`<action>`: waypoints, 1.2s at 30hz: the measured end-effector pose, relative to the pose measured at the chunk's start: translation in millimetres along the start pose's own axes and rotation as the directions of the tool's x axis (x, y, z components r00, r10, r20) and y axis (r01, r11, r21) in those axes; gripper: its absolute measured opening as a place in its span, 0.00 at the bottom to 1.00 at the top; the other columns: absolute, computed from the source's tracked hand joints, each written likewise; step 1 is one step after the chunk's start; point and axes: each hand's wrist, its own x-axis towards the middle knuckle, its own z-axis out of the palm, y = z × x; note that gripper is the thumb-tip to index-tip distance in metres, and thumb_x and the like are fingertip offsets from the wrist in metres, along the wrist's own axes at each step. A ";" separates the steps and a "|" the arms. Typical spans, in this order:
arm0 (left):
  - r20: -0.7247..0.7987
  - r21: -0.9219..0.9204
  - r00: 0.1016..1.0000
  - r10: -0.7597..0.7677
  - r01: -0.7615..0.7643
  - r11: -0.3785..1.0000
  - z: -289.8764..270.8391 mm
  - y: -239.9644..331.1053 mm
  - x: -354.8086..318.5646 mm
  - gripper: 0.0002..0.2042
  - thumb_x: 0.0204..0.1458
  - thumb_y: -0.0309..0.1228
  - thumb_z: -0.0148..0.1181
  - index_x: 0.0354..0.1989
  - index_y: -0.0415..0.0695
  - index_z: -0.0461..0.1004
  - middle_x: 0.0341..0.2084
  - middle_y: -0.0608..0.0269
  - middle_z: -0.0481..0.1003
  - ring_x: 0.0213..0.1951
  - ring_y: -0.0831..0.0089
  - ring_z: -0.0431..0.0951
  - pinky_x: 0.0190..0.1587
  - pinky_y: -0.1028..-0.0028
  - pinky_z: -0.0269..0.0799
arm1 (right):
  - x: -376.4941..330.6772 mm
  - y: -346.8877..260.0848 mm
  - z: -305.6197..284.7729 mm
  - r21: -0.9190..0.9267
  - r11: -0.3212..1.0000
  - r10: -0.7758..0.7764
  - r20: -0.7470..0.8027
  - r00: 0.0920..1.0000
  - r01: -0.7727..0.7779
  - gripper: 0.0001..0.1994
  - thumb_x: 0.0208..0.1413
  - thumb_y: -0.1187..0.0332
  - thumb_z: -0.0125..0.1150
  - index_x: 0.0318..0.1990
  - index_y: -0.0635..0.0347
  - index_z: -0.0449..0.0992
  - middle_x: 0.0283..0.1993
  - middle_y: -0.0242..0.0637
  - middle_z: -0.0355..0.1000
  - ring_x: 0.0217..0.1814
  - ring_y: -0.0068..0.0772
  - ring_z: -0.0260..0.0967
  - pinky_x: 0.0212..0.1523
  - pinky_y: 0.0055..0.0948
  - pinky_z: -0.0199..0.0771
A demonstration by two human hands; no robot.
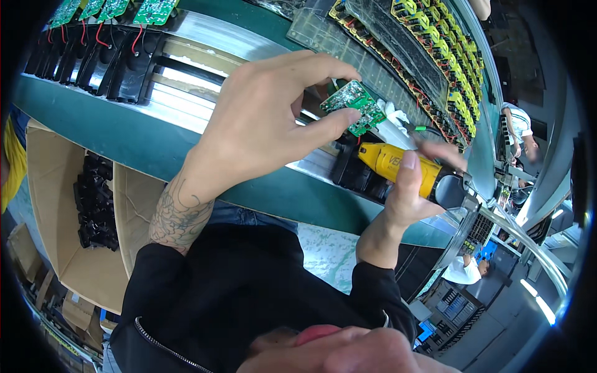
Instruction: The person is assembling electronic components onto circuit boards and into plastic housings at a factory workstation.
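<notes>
My left hand [258, 115] pinches a small green circuit board [357, 102] between thumb and fingers, its solder-dotted face toward me. My right hand [401, 208] is closed round a yellow, tapered hand tool [398, 165] with a dark, round rear end. The tool's narrow front points left, just below the board. My right fingers are partly hidden behind the tool and blurred. Under the board and tool sits a black plastic housing [348, 168], and a short red wire shows between board and housing.
Black housings [130, 78] with wired green boards [155, 11] line the rail at the upper left. Trays of yellow-and-black components [429, 43] stand at the upper right. A cardboard box [56, 186] holding black parts [96, 205] is at the left. Other people [519, 127] are farther right.
</notes>
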 end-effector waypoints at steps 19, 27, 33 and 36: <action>0.002 -0.004 1.000 -0.022 0.022 1.000 0.2 1.8 -1.1 0.17 0.44 0.25 0.71 0.45 0.45 0.82 0.24 0.72 0.72 0.18 0.87 0.58 0.19 0.85 0.49 | 0.2 7.2 -4.9 -0.021 0.999 0.024 -0.058 0.998 -0.025 0.19 0.42 0.72 0.68 0.43 0.63 0.71 0.38 0.42 0.73 0.36 0.36 0.74 0.43 0.31 0.76; 0.025 0.004 0.998 0.055 -0.055 0.998 -1.9 -2.2 0.6 0.18 0.46 0.26 0.71 0.48 0.47 0.81 0.26 0.71 0.72 0.19 0.86 0.57 0.20 0.83 0.50 | 10.9 6.1 -38.9 0.567 0.815 -0.263 0.185 0.947 0.115 0.15 0.47 0.75 0.59 0.44 0.69 0.73 0.41 0.51 0.74 0.31 0.31 0.73 0.36 0.25 0.76; 0.100 -0.002 0.986 0.137 -0.137 0.991 -3.4 0.5 0.9 0.19 0.47 0.27 0.70 0.50 0.49 0.81 0.26 0.71 0.71 0.20 0.84 0.57 0.21 0.82 0.50 | 12.4 -2.2 -42.3 0.252 0.900 0.253 0.362 0.897 -0.355 0.10 0.49 0.76 0.63 0.40 0.70 0.77 0.43 0.45 0.74 0.29 0.22 0.66 0.28 0.16 0.67; 0.080 0.012 0.982 0.171 -0.172 0.985 -0.2 1.5 0.2 0.19 0.48 0.27 0.70 0.51 0.50 0.81 0.26 0.72 0.70 0.20 0.84 0.57 0.21 0.82 0.51 | 10.7 5.9 -33.3 0.033 0.972 0.199 0.420 0.885 -0.233 0.08 0.48 0.77 0.64 0.37 0.68 0.79 0.43 0.41 0.74 0.28 0.20 0.63 0.27 0.16 0.62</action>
